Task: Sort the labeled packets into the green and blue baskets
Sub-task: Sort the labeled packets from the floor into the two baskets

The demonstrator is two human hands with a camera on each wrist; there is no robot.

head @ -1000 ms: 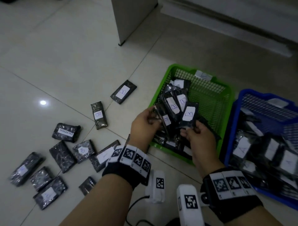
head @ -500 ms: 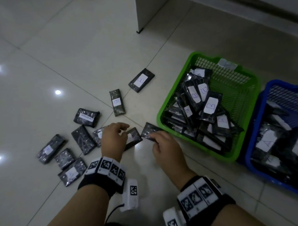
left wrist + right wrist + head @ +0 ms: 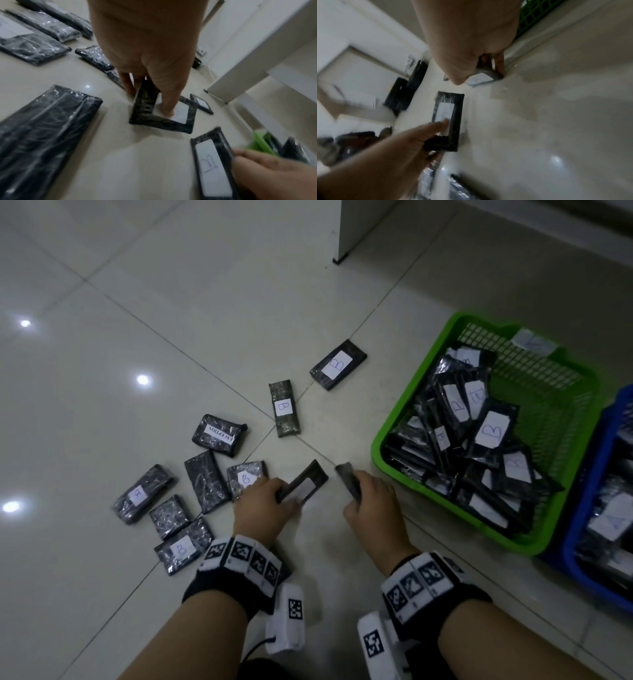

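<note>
Each hand's grip pinches one black packet on the tiled floor: the left hand holds the white-labelled packet, thumb on its label, and the right hand holds a packet marked B. Nine more loose packets lie about the floor, including an "EXCEPTION" packet. The green basket holds a heap of B packets beside the blue basket, whose labels are too blurred to read.
</note>
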